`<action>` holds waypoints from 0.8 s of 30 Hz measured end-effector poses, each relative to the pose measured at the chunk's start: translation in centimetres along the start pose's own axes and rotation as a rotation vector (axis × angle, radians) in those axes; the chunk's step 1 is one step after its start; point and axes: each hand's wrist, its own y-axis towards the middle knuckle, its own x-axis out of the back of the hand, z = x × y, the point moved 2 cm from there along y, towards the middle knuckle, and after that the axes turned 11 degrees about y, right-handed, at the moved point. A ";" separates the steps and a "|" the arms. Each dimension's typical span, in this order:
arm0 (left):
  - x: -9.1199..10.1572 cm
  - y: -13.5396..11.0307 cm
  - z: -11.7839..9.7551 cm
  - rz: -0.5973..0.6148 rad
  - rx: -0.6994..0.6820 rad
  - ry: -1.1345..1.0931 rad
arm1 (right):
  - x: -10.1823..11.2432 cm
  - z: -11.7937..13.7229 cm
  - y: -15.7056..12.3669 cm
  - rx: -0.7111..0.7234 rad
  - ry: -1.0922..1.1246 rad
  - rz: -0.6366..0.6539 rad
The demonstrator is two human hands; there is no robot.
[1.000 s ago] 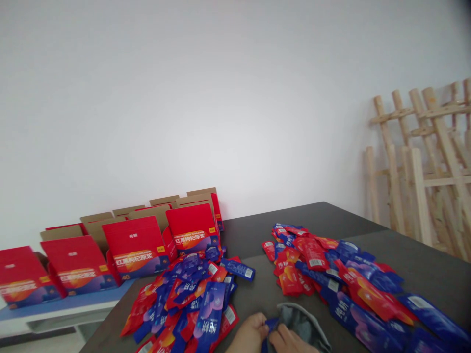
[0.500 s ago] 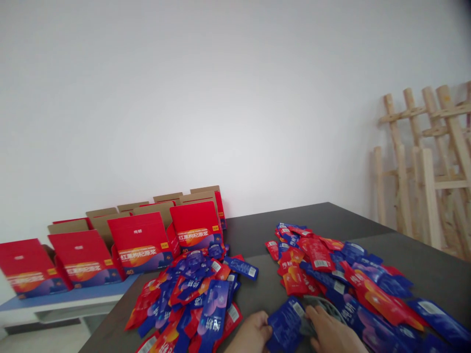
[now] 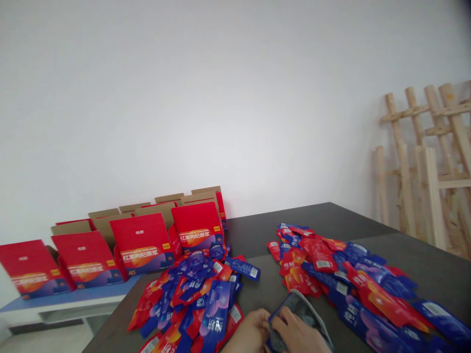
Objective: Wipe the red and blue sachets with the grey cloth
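My L grip pinches a blue pouch; R grip is curled tight on grey cloth. Pouch prob. soft, light (slick, too); best held by edge.

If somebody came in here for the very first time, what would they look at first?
Probably the bright red boxes, standing at the left with their flaps up. Then the red-and-blue left heap and right heap of pouches on the dark table. Between them, at the bottom, are the left hand and right hand.
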 end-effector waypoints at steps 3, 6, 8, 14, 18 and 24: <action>0.0 -0.6 -0.7 0.002 0.017 0.016 | 1.8 -2.2 0.1 -0.117 0.004 -0.027; -0.1 -1.2 -1.7 -0.030 0.042 0.021 | 3.4 -4.1 0.1 -0.237 -0.022 -0.058; -0.1 -1.6 -2.4 -0.061 0.043 0.013 | 3.7 -4.4 0.2 -0.252 -0.017 -0.069; -0.1 -2.1 -3.7 0.019 -0.062 -0.013 | 1.2 -1.2 0.3 0.006 0.052 0.063; 0.1 -2.2 -3.9 0.023 -0.091 0.034 | 1.2 -1.3 0.1 -0.032 0.083 0.056; 2.7 -4.1 -6.1 -0.299 -0.251 0.577 | 3.6 -6.3 -0.9 -0.292 0.048 0.019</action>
